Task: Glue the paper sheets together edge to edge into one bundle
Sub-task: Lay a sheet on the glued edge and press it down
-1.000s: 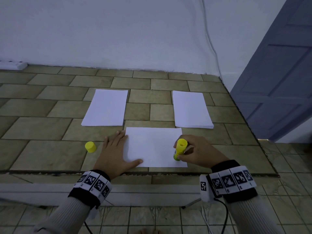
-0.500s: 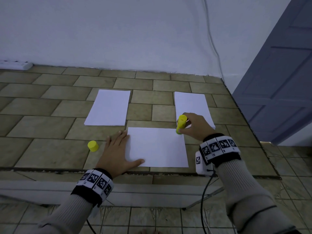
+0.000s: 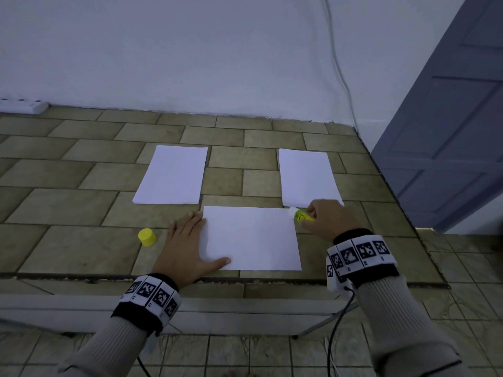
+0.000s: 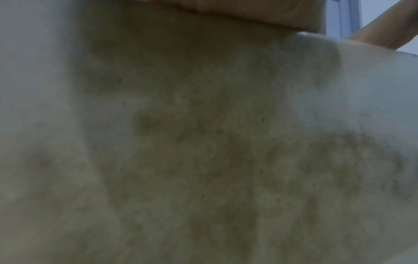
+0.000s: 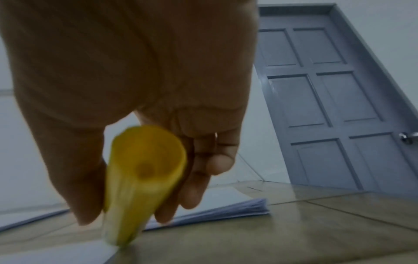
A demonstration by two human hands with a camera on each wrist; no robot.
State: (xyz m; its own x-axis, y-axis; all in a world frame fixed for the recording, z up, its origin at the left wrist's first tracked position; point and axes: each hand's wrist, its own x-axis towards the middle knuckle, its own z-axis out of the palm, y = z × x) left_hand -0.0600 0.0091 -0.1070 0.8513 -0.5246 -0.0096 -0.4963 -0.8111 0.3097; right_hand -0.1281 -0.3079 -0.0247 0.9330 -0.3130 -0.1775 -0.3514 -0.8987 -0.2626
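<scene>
A single white sheet (image 3: 251,238) lies on the tiled table in front of me. My left hand (image 3: 187,246) presses flat on its left edge, fingers straight. My right hand (image 3: 324,219) grips a yellow glue stick (image 3: 302,215), tilted with its white tip at the sheet's far right corner. In the right wrist view the glue stick (image 5: 138,185) runs down from my fingers to the sheet's corner. One paper stack (image 3: 172,175) lies at the back left, another paper stack (image 3: 307,178) at the back right. The left wrist view is a blur of table surface.
The yellow glue cap (image 3: 147,237) stands on the table left of my left hand. A white power strip (image 3: 23,106) lies at the far left by the wall. A grey door (image 3: 449,131) stands right of the table, and a cable (image 3: 340,63) runs down the wall.
My right hand carried the glue stick from the sheet's near right corner up its right edge to the far right corner and tilted it flatter. The left hand stayed put.
</scene>
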